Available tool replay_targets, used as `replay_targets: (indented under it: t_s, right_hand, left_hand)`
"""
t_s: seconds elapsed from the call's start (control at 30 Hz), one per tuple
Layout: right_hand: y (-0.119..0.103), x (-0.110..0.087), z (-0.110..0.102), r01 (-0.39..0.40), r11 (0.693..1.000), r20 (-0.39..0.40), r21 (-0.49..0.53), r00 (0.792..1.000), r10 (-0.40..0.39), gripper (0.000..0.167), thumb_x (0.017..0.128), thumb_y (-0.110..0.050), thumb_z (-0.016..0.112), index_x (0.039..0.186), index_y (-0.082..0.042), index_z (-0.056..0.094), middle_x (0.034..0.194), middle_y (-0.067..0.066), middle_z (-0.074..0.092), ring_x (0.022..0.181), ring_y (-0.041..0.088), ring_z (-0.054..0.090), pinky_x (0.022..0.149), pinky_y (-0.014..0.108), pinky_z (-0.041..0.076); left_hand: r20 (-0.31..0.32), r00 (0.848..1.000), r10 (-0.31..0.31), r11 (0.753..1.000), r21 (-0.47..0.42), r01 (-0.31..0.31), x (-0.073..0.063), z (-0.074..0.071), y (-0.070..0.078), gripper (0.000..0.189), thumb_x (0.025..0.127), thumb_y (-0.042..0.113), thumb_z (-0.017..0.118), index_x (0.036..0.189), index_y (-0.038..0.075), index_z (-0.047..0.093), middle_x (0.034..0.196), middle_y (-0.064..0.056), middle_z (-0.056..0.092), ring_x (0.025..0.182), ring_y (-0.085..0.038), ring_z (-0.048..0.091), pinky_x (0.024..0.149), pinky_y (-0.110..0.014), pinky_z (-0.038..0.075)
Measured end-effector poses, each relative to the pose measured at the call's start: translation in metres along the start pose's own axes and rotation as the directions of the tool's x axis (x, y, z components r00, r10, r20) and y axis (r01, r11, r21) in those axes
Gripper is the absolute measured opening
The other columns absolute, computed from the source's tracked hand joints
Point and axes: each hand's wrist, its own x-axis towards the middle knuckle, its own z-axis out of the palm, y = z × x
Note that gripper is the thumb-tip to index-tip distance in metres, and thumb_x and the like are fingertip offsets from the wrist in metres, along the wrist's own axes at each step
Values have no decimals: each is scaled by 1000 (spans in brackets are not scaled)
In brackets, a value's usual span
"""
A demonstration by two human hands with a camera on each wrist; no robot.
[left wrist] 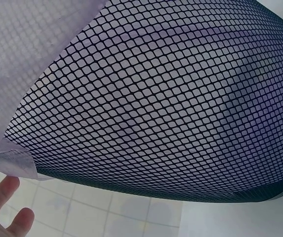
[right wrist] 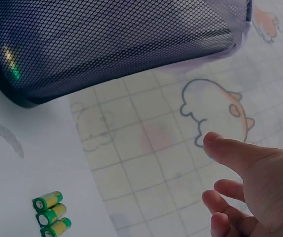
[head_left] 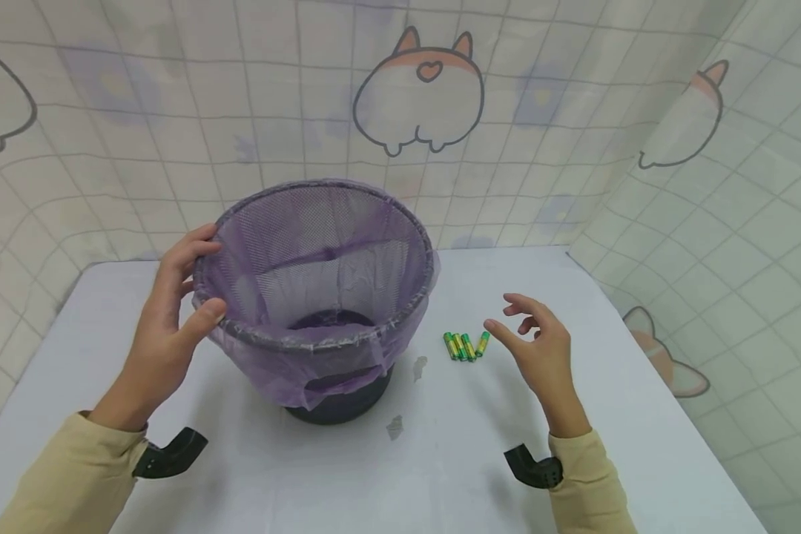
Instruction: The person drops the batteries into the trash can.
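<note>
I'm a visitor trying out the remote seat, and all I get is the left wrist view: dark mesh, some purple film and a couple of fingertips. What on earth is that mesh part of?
Observer: It's the wall of a bin whose wide, round mouth shows whole in the head view.
Visitor: Oh! And the other hand, is it holding the bin too?
Observer: No, the right hand is off to the right of it, apart from the bin and with nothing in its fingers.
Visitor: So what's lying nearest that hand?
Observer: Four small green-and-yellow batteries, on the white table between it and the bin.
</note>
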Motion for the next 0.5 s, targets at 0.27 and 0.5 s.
replay_targets:
  t_s: [0.27,0.5]
  right_hand:
    - [20,-1,2,-52,997,34,-48,998,54,49,80,-27,78,125,-13,63,104,8,68,81,16,46,69,24,34]
    - [34,-4,7,-66,996,64,-55,996,70,51,80,-28,78,126,-14,61,107,9,68,82,16,47,63,23,35]
  left_hand:
    - [0,1000,10,1000,2,-10,1,3,-1,50,92,9,50,141,7,41,157,-4,30,141,-10,28,99,-23,24]
    - [-13,1000,3,1000,-9,-3,-1,0,-2,49,93,10,50,140,7,41,156,-3,31,141,-10,29,98,-24,24]
